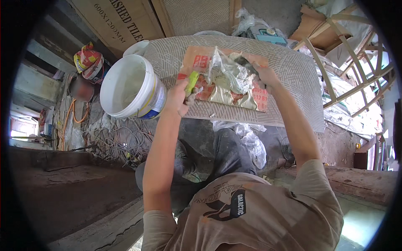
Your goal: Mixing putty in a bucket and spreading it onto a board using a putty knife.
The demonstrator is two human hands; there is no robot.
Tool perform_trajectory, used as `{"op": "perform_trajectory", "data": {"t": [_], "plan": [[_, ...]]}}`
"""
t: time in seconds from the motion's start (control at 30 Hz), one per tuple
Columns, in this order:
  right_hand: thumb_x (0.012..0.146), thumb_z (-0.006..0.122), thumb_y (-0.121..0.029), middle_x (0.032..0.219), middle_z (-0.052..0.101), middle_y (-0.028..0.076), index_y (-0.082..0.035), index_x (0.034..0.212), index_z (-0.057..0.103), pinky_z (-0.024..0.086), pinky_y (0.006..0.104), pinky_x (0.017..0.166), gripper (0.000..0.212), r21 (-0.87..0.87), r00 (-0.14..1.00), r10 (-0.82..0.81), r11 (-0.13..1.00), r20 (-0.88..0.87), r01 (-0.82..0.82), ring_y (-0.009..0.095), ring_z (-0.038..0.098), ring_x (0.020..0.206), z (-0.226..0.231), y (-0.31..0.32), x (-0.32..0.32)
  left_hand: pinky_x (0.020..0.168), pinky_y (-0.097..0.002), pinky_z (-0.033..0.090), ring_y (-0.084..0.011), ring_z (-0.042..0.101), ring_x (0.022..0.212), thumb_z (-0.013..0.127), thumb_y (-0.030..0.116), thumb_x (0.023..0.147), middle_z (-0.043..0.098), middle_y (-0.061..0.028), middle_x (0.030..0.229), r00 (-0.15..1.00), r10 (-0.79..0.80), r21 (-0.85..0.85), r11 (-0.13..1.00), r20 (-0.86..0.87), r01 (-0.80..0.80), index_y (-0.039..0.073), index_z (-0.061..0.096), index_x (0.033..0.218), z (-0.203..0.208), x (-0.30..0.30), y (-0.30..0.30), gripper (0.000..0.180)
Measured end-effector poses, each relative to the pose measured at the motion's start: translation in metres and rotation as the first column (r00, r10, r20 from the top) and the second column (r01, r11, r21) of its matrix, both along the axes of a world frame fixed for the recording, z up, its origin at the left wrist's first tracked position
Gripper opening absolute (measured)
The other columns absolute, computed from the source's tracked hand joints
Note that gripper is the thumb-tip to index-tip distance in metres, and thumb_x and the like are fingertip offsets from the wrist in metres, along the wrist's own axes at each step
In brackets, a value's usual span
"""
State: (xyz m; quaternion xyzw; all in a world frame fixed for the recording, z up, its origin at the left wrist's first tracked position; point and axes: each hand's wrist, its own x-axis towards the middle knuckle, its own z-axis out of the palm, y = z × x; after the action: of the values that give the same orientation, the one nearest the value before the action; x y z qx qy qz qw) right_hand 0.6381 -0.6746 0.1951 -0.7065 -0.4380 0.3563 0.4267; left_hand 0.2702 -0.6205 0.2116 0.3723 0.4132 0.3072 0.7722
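My left hand [178, 97] is closed round a yellow-green handle [192, 82] at the left side of an orange-brown cardboard sheet [261, 101] with red print. What the handle belongs to cannot be made out. Across the sheet lies a crumpled, shiny pale plastic film [234, 79], creamy white and smeared. My right hand [269, 78] is closed at the sheet's right side, next to a dark grey, smeared thing [245, 62] whose kind is unclear. Under the sheet is a large grey slab [295, 83] with a combed line pattern.
A white bucket [144, 69] with pale residue inside stands left of the slab. Loose cables [117, 138] and clear plastic [253, 146] lie on the floor. Wooden frames [351, 62] lean at the right. A large tile carton [117, 21] stands at the far left.
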Motion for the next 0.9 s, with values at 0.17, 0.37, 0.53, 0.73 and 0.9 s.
{"op": "perform_trajectory", "data": {"t": [0.17,0.37,0.53,0.73,0.9], "plan": [[0.098,0.064,-0.034,0.068,0.062,0.012,0.0,0.093,0.068,0.048,0.0418,0.058,0.035,-0.039,0.982,-0.174,0.983,0.081,0.177,0.025,0.061,0.06,-0.025,-0.051,-0.024,0.041,-0.0229,0.037,-0.012,0.05,0.051,0.048,0.025,0.106,0.063,-0.0101,0.083,0.949,0.201,-0.231,0.962,0.243,-0.145,0.004,0.056,0.12,-0.015,0.031,-0.007,0.026],[0.097,0.065,-0.036,0.075,0.068,0.021,-0.004,0.094,0.071,0.054,0.0479,0.066,0.033,0.172,0.794,-0.099,0.985,0.6,-0.008,0.037,0.069,0.07,-0.007,-0.088,-0.074,0.041,-0.0226,0.035,-0.0104,0.047,0.05,0.046,0.028,0.108,0.059,-0.0063,0.08,0.942,0.167,-0.267,0.96,0.291,-0.087,0.007,0.054,0.116,-0.032,0.041,-0.006,0.024],[0.096,0.063,-0.035,0.082,0.071,0.023,-0.005,0.095,0.072,0.054,0.0531,0.072,0.031,0.136,0.707,-0.042,0.988,0.706,-0.077,0.044,0.069,0.078,0.009,-0.071,-0.093,0.039,-0.0231,0.033,-0.0096,0.044,0.048,0.046,0.031,0.108,0.057,-0.0043,0.077,0.971,0.051,-0.196,0.981,0.235,-0.004,0.01,0.053,0.117,-0.024,0.047,-0.011,0.023],[0.095,0.062,-0.038,0.085,0.072,0.022,-0.006,0.098,0.074,0.056,0.0531,0.077,0.034,0.001,0.694,0.019,1.0,0.72,-0.028,0.043,0.071,0.085,0.029,-0.029,-0.089,0.037,-0.023,0.03,-0.0089,0.041,0.045,0.048,0.032,0.108,0.055,-0.0032,0.075,0.989,0.044,-0.168,0.986,0.143,-0.019,0.011,0.053,0.117,-0.015,0.04,-0.013,0.023],[0.096,0.062,-0.042,0.088,0.072,0.026,-0.002,0.104,0.073,0.056,0.0536,0.078,0.042,0.031,0.688,0.021,0.998,0.726,-0.063,0.045,0.071,0.083,0.016,0.003,-0.068,0.039,-0.0228,0.031,-0.0092,0.044,0.047,0.049,0.035,0.107,0.056,-0.0022,0.075,0.981,0.02,-0.132,0.991,0.193,0.006,0.006,0.058,0.108,-0.015,0.021,-0.011,0.03]]}}
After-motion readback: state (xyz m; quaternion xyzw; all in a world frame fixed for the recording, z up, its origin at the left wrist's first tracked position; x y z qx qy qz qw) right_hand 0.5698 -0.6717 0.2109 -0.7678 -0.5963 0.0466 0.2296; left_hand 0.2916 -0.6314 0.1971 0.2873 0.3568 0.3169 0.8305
